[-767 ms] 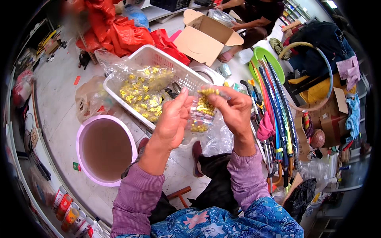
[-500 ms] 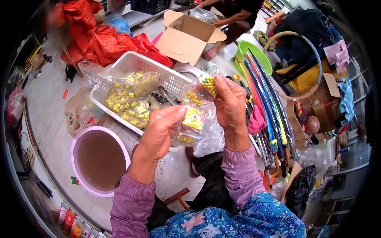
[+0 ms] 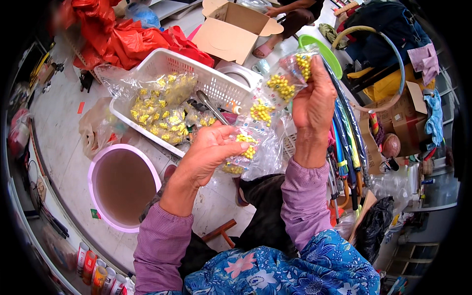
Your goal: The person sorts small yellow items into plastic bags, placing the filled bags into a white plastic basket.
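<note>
A strip of clear plastic packets [image 3: 268, 105] filled with small yellow beads hangs stretched between my two hands. My right hand [image 3: 314, 101] is raised and pinches the strip's upper end. My left hand [image 3: 209, 152] grips the lower packets, thumb on top. Behind them stands a white slotted basket [image 3: 162, 61] with more clear bags of yellow beads [image 3: 157, 105] and metal tongs [image 3: 211, 105] inside.
A round pink-rimmed tub [image 3: 123, 184] sits on the floor at the left. Red plastic bags [image 3: 123, 34] and an open cardboard box [image 3: 233, 29] lie behind the basket. Another person's foot [image 3: 265, 49] is beyond the box. Colourful hoops [image 3: 344, 118] and clutter crowd the right.
My right hand has risen with the top of the packet strip, pulling it longer. My left hand has slid lower along the strip.
</note>
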The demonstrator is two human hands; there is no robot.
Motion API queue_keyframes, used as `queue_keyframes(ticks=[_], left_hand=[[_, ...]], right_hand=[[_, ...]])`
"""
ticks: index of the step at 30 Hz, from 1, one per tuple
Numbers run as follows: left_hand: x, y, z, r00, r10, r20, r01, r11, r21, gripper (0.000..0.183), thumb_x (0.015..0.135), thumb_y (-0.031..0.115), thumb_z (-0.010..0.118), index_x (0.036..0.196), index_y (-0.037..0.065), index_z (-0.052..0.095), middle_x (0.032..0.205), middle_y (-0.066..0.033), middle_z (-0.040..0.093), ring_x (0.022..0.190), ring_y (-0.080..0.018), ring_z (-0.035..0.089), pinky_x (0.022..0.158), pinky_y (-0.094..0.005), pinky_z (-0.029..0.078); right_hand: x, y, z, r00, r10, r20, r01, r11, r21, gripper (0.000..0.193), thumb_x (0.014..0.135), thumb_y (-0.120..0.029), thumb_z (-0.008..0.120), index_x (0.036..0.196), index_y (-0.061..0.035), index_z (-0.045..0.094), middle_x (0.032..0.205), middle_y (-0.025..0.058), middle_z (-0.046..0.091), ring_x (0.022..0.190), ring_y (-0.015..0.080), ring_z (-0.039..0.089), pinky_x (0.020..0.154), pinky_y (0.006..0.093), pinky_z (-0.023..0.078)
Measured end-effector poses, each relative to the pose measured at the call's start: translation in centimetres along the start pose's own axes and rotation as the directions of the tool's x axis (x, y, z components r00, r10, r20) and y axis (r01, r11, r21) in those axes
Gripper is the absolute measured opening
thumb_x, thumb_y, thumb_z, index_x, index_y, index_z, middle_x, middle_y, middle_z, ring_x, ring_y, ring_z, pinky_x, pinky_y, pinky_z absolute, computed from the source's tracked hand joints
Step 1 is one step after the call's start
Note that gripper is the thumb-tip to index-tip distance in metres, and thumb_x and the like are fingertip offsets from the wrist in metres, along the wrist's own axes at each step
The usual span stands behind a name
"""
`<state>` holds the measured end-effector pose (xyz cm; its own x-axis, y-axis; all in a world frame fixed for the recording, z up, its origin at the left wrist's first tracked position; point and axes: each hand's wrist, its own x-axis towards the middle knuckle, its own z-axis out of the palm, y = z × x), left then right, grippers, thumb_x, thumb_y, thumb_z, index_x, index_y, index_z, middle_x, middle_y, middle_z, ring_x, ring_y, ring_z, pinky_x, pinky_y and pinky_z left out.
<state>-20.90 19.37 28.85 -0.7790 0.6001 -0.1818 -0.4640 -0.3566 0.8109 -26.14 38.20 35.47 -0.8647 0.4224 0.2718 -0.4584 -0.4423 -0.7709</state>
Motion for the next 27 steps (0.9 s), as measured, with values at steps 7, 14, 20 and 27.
queue_keyframes(ticks=[7,14,20,27], left_hand=[[0.5,-1.9,0.5,0.987,-0.124,0.099,0.117,0.990,0.081,0.036,0.082,0.016,0.064,0.110,-0.005,0.056,0.100,-0.0089,0.062,0.088,-0.0143,0.061,0.077,-0.0254,0.046],[0.7,-2.0,0.6,0.969,-0.228,0.094,0.240,0.959,-0.149,0.036,0.090,0.024,0.053,0.116,-0.001,0.049,0.104,-0.0151,0.060,0.090,-0.0233,0.062,0.074,-0.0363,0.051],[1.7,-2.0,-0.5,0.997,-0.056,0.054,0.075,0.876,-0.476,0.051,0.096,0.042,0.031,0.122,0.000,0.043,0.107,-0.0189,0.058,0.097,-0.0328,0.060,0.078,-0.0443,0.052],[0.9,1.1,-0.7,0.994,0.064,-0.086,-0.100,0.849,-0.518,0.067,0.091,0.059,0.027,0.123,0.003,0.044,0.112,-0.0106,0.057,0.097,-0.0210,0.058,0.085,-0.0388,0.047]], right_hand=[[1.2,-1.2,0.8,0.990,-0.110,0.090,0.115,0.991,-0.062,0.017,0.090,-0.012,0.054,0.091,0.0028,0.062,0.085,0.0121,0.066,0.073,0.0199,0.066,0.060,0.0307,0.056],[2.4,-0.1,-1.1,0.958,-0.192,0.215,0.230,0.958,-0.171,0.024,0.091,-0.014,0.052,0.100,0.0066,0.060,0.095,0.0181,0.064,0.090,0.0285,0.064,0.082,0.0355,0.052],[-1.6,-0.4,0.1,0.852,0.009,0.524,0.263,0.857,-0.443,0.022,0.087,-0.010,0.056,0.100,0.0060,0.063,0.095,0.0204,0.065,0.090,0.0259,0.063,0.081,0.0346,0.050],[-3.4,0.0,1.2,0.416,0.276,0.867,0.327,0.844,-0.426,0.023,0.064,0.001,0.068,0.087,0.0011,0.070,0.088,0.0122,0.068,0.100,0.0322,0.060,0.087,0.0413,0.045]])
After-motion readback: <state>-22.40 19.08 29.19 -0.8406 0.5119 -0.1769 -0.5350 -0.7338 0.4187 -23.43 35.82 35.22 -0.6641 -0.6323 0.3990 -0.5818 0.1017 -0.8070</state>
